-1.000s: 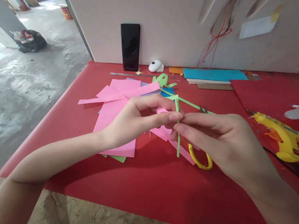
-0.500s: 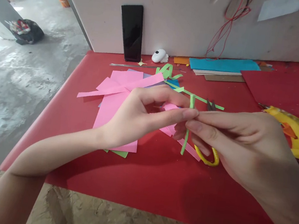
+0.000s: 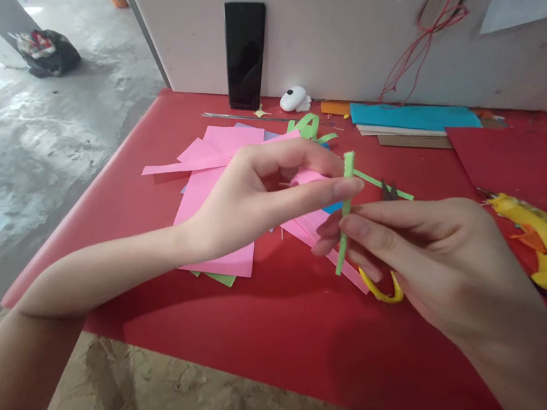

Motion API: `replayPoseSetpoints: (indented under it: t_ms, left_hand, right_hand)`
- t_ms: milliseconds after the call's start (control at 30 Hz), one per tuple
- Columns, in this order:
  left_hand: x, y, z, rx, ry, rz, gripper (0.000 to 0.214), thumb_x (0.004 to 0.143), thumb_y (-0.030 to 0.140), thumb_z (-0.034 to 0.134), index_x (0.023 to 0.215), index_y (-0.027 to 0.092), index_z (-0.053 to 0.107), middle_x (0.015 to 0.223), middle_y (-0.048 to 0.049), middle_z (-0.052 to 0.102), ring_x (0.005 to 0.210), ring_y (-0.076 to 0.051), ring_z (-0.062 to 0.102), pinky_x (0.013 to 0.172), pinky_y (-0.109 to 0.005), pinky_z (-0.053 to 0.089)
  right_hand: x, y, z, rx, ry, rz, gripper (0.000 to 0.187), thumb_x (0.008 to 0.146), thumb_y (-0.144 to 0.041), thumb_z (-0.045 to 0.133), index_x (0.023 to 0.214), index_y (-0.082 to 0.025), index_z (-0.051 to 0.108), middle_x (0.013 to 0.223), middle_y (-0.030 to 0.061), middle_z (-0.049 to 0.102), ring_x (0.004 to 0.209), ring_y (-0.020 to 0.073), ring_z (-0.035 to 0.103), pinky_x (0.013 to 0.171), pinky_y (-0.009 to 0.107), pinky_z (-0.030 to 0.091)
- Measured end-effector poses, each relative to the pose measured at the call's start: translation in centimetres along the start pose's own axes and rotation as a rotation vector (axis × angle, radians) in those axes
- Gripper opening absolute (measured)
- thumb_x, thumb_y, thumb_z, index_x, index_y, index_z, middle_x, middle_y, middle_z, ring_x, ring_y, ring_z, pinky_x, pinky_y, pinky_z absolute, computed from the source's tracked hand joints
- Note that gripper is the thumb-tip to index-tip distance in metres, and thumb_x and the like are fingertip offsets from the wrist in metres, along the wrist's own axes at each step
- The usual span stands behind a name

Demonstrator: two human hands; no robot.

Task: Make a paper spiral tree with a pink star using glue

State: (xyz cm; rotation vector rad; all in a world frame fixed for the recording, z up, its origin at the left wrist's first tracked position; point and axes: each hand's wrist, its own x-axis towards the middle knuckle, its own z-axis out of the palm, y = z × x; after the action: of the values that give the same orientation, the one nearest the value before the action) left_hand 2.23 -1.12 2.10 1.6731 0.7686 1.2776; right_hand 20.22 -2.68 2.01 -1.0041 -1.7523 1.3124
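Observation:
A thin light-green paper strip is held upright in the air between my two hands. The thumb and forefinger of my left hand pinch its upper part. Lower down, my right hand grips the same strip between thumb and fingers. Pink paper sheets and strips lie on the red table behind and below my left hand. Scissors with a yellow handle rest beneath my right hand, which partly hides them. Curled green paper strips lie farther back.
A yellow glue gun lies at the right. Along the wall are a leaning black phone, a white rounded object and blue sheets. Red cord hangs on the wall. The red table ends at the left and front.
The green strip has straightened and moved slightly up. My left fingertips have risen a little and come apart from my right fingertips, which stay lower on the strip.

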Motion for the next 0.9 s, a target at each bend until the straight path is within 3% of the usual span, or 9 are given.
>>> replayPoseSetpoints:
  t_ms: [133,267,367,533,633,767,900]
  left_hand:
    - [-0.1,-0.2,0.0,-0.050,-0.001,-0.038,0.019,0.082,0.015,0.069,0.066,0.021,0.061,0.059,0.0078,0.058,0.053,-0.005,0.059,0.054,-0.020,0.051]
    - [0.1,0.0,-0.1,-0.148,-0.002,-0.085,0.024,0.082,0.009,0.065,0.063,0.021,0.058,0.058,0.0071,0.054,0.050,-0.004,0.050,0.050,-0.022,0.044]
    - [0.3,0.0,-0.2,-0.154,0.032,-0.126,0.024,0.082,0.010,0.065,0.062,0.021,0.057,0.060,0.0053,0.052,0.050,-0.005,0.047,0.048,-0.023,0.041]
    - [0.6,0.0,-0.6,-0.023,0.028,0.033,0.021,0.081,0.015,0.070,0.063,0.022,0.061,0.062,0.0037,0.058,0.060,-0.008,0.053,0.057,-0.025,0.047]
    - [0.8,0.1,-1.0,0.119,0.019,0.092,0.009,0.083,0.020,0.068,0.074,0.022,0.068,0.080,0.0009,0.070,0.073,-0.013,0.063,0.057,-0.026,0.049]
    - [0.8,0.2,-1.3,0.172,0.049,0.092,0.008,0.086,0.019,0.066,0.089,0.023,0.071,0.080,0.0023,0.068,0.067,-0.011,0.063,0.055,-0.025,0.050]
    - [0.9,0.2,-1.3,0.142,0.011,0.087,0.006,0.084,0.022,0.069,0.078,0.023,0.068,0.071,0.0051,0.064,0.061,-0.008,0.061,0.050,-0.021,0.048]
  right_hand:
    - [0.0,-0.1,0.1,0.054,-0.007,0.045,0.029,0.083,-0.046,0.067,0.064,-0.026,0.074,0.043,-0.0042,0.053,0.039,0.0054,0.046,0.036,0.020,0.031]
    - [0.2,0.0,0.0,0.098,-0.104,0.053,0.031,0.089,-0.042,0.062,0.065,-0.025,0.072,0.041,-0.0053,0.049,0.042,0.0048,0.048,0.042,0.018,0.038]
    - [0.4,0.5,-0.2,0.152,-0.172,0.106,0.028,0.087,-0.046,0.063,0.075,-0.024,0.076,0.042,-0.0052,0.045,0.039,0.0042,0.041,0.038,0.019,0.032]
    - [0.7,1.1,0.0,0.256,-0.180,0.124,0.026,0.086,-0.044,0.065,0.076,-0.023,0.077,0.058,0.0002,0.063,0.041,0.0026,0.036,0.037,0.019,0.030]
    - [0.8,1.2,0.2,0.271,-0.166,0.104,0.024,0.087,-0.042,0.065,0.078,-0.023,0.077,0.056,-0.0006,0.061,0.042,0.0028,0.040,0.036,0.018,0.028]
    - [0.6,1.2,0.3,0.272,-0.137,0.090,0.023,0.089,-0.043,0.062,0.088,-0.024,0.077,0.061,-0.0008,0.065,0.044,0.0030,0.044,0.038,0.017,0.031]
    - [0.5,1.1,0.4,0.270,-0.137,0.067,0.020,0.092,-0.036,0.060,0.086,-0.024,0.074,0.072,-0.0008,0.071,0.047,0.0023,0.040,0.041,0.017,0.033]
